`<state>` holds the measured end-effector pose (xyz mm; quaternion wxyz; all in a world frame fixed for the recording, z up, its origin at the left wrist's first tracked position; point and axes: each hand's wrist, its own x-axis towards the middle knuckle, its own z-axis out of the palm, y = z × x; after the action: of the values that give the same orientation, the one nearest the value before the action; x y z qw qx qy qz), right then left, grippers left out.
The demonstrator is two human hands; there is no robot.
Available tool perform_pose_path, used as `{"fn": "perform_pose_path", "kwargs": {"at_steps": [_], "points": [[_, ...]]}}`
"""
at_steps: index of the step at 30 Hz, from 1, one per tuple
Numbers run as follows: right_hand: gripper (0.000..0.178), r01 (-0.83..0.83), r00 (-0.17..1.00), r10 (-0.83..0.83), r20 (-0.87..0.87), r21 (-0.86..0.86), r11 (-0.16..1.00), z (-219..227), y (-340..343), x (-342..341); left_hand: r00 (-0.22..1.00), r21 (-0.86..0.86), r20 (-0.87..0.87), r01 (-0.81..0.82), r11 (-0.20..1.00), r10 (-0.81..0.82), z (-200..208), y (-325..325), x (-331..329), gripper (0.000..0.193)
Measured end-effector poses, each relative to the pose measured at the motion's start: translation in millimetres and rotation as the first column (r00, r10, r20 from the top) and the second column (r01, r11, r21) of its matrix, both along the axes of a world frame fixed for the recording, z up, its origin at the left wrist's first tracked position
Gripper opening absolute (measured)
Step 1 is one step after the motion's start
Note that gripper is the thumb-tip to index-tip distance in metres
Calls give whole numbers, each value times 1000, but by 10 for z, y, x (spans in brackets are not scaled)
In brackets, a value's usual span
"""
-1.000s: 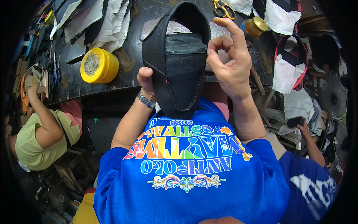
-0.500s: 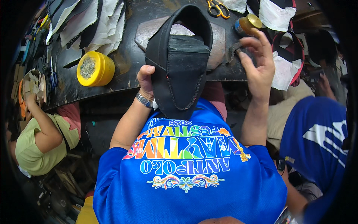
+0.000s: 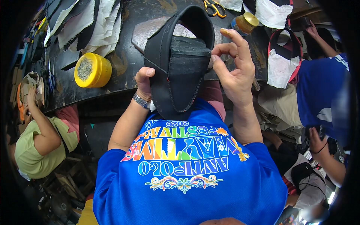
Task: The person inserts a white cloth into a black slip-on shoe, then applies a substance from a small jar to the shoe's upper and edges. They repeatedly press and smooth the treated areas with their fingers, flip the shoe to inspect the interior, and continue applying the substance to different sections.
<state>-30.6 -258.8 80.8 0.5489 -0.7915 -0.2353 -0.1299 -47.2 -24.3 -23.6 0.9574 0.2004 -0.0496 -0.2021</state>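
A black shoe upper (image 3: pixel 183 78) with a seam stitched in a V stands tilted above the table's near edge, its opening away from me. My left hand (image 3: pixel 144 80) grips its left side, thumb in front and the other fingers hidden behind. A thin thread slants over the left side to the seam. At the upper's right edge, my right hand (image 3: pixel 234 63) is closed in a pinch on what looks like a fine thread. One finger, with yellowish stuff on its tip, stays raised.
The dark table (image 3: pixel 123 63) carries a brown slab (image 3: pixel 144 32) behind the upper, a yellow tub (image 3: pixel 93 70), a jar with a gold lid (image 3: pixel 245 23), scissors (image 3: pixel 215 9) and layered fabric pieces (image 3: pixel 107 28). Red-edged uppers (image 3: pixel 284 56) lie right. People sit or stand on both sides.
My right hand has moved left from beside the jar to the upper's right edge. My left hand still grips the upper. The person at the right has shifted, with an arm reaching out.
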Motion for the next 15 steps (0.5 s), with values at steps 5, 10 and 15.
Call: {"fn": "perform_pose_path", "kwargs": {"at_steps": [5, 10, 15], "points": [[55, -5, 1000, 6, -23, 25, 1000, -63, -16, -13, 1000, 18, -13, 6, 1000, -5, -74, 38, -21, 79], [55, 134, 988, -136, 79, 30, 991, -39, -231, 13, 999, -31, -35, -4, 1000, 3, -92, 33, -28, 76], [94, 523, 849, -269, 455, -644, 559, 94, -604, 94, 1000, -107, -5, 5, 994, -6, -128, 18, -24, 75]]}}
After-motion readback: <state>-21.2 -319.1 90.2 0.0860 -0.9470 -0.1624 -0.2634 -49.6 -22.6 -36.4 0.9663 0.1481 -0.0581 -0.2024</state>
